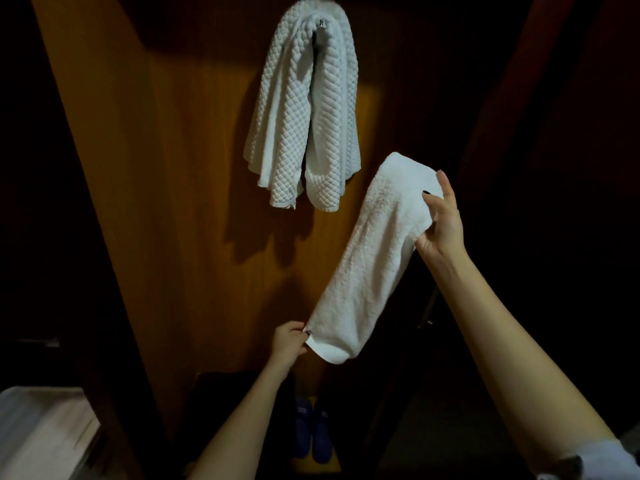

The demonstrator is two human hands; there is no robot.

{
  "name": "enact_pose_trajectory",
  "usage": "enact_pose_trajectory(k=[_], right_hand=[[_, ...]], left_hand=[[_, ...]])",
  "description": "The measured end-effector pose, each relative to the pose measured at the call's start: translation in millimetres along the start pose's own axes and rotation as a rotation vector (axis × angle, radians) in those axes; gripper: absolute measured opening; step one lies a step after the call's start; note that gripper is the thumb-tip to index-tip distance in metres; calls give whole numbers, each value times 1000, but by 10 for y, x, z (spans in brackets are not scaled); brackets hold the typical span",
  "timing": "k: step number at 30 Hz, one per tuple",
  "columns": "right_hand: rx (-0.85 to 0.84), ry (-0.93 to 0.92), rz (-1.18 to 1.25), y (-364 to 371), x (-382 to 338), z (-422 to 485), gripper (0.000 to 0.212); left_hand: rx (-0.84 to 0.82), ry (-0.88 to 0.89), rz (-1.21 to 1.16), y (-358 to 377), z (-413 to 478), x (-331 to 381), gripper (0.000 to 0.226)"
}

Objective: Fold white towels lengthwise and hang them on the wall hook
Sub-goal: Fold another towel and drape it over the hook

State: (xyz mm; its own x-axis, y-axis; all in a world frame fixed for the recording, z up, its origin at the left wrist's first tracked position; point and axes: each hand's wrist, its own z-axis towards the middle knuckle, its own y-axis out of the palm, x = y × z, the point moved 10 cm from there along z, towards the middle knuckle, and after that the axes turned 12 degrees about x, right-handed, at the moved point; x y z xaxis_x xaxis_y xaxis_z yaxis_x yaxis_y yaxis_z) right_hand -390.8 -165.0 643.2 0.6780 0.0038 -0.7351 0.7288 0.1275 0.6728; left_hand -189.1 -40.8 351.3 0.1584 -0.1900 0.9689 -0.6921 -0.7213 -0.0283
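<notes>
Hook (321,25) mostly under quilted towel (304,116), left hand (287,344) fingertips behind plain towel (370,258)

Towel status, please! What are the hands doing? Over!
Left hand pinches the smooth towel, low corner; right hand grips its top end. Folded narrow, not yet hung. Quilted towel already on the hook.

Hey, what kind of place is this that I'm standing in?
Probably a hotel room or bedroom corner, dimly lit: a wooden wall panel with a hook carrying a quilted white towel, blue slippers on the floor below, and a plain white towel held between the left hand and right hand.
</notes>
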Motion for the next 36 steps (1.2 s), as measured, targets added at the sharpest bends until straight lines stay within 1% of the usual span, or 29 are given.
enact_pose_trajectory(k=[3,5,7,10,12,14,17,18,19,21,23,25,26,27,28,29,30,31,32,33,34,36], right_hand=[[35,-49,-73,-140,-102,23,50],[53,-77,-120,-214,-146,32,50],[85,-97,-153,-306,-176,43,50],[114,-98,-145,-397,-147,58,50],[109,-95,-145,-405,-99,54,49],[101,-98,-171,-385,-44,42,49],[64,-93,-220,-316,31,25,49],[47,-86,-228,-288,52,18,48],[29,-80,-240,-254,69,4,47],[-4,-68,-273,-188,101,-28,45],[-51,-44,-283,-119,139,-49,43],[-115,7,-235,-52,183,-60,42],[-138,31,-210,-30,196,-60,41],[-153,45,-199,-17,199,-54,40],[-163,51,-198,-20,199,-43,39],[-170,53,-200,-28,199,-27,39],[-172,55,-196,-43,198,-4,39],[-172,62,-181,-58,199,22,40],[-171,72,-152,-73,199,52,40],[-169,83,-114,-83,201,82,40],[-163,94,-72,-97,201,111,40],[-131,118,0,-133,221,166,41]], left_hand=[[-112,-38,-138,-91,23,-55,26],[-159,-89,-291,-222,41,-92,29],[-140,-126,-396,-354,82,-161,32],[-120,-131,-460,-455,122,-189,28],[-155,-130,-387,-427,84,-138,23],[-209,-103,-147,-375,15,-78,22],[-309,64,265,-233,-90,50,22],[-305,143,329,-174,-111,137,21],[-292,205,334,-103,-139,243,21],[-310,231,227,78,-255,443,35],[-391,208,139,304,-390,616,61],[-445,206,117,483,-507,754,91],[-445,230,109,539,-541,841,100],[-421,271,93,570,-560,946,104],[-389,315,79,573,-585,1050,103],[-368,356,47,569,-609,1148,94],[-366,401,-13,570,-644,1254,75],[-373,440,-77,574,-702,1349,49],[-380,473,-115,583,-783,1416,30],[-379,503,-123,590,-877,1458,23],[-362,538,-96,595,-969,1472,21],[-302,659,10,602,-1169,1460,17]])
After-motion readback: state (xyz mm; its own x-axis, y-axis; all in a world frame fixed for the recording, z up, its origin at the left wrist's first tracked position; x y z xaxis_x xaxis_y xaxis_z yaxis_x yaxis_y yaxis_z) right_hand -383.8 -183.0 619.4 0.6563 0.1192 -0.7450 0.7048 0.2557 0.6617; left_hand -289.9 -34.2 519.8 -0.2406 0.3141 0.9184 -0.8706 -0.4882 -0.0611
